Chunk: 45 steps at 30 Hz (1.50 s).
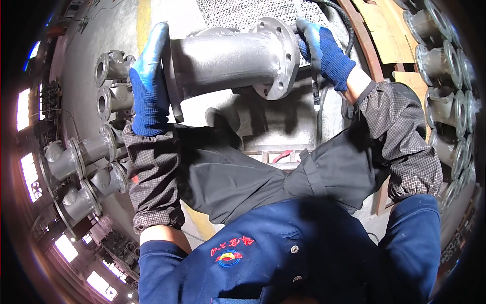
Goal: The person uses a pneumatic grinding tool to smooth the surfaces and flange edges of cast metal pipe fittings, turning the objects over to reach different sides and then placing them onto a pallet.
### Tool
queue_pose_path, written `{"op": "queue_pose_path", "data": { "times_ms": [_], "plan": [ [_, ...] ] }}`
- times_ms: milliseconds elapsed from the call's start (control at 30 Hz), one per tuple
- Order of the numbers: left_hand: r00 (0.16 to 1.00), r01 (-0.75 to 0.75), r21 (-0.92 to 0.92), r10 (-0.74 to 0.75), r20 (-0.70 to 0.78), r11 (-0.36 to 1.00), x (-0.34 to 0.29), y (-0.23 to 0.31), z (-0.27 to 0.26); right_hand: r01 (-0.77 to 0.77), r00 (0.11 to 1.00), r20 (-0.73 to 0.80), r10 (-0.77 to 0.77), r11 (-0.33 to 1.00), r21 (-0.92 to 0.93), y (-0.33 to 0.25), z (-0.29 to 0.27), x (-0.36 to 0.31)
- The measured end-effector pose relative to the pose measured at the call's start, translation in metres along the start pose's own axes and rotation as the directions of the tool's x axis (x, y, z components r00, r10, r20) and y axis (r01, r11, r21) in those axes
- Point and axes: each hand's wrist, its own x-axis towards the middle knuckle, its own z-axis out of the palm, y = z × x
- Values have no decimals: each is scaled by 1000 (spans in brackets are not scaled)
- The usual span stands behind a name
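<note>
A grey metal flanged pipe lies across in front of me, raised above the floor between my two gloved hands. My left hand presses along the outer face of its left flange, which is seen edge-on. At the other end, my right hand grips beside the round flange with bolt holes; some of its fingertips are hidden there. Both gloves are blue, with lighter coated palms and fingers. Behind the pipe, part of another rounded grey piece shows, and I cannot tell whether it belongs to the same casting.
Several grey flanged castings stand on the left floor, with more stacked along the right. A textured metal plate lies at the far side. A black hose curves beside wooden boards. A red object lies between my legs.
</note>
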Motion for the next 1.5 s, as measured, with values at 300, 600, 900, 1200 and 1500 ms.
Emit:
{"op": "queue_pose_path", "data": {
  "times_ms": [300,600,900,1200,1500],
  "plan": [
    [996,72,-156,-78,-31,985,12,-10,9,-507,847,238,476,585,634,-8,-1,-21],
    [993,57,136,-70,91,989,12,54,32,-400,907,83,413,782,479,11,-3,-13],
    [930,344,91,-352,103,935,-7,63,26,-171,984,-16,179,960,222,-18,-8,-17],
    [925,378,-31,-379,-34,925,-13,53,21,-221,973,82,217,974,48,-38,-11,-12],
    [845,532,-79,-534,-16,843,4,75,31,-53,993,95,70,983,-175,-20,-33,-24]
  ]
}}
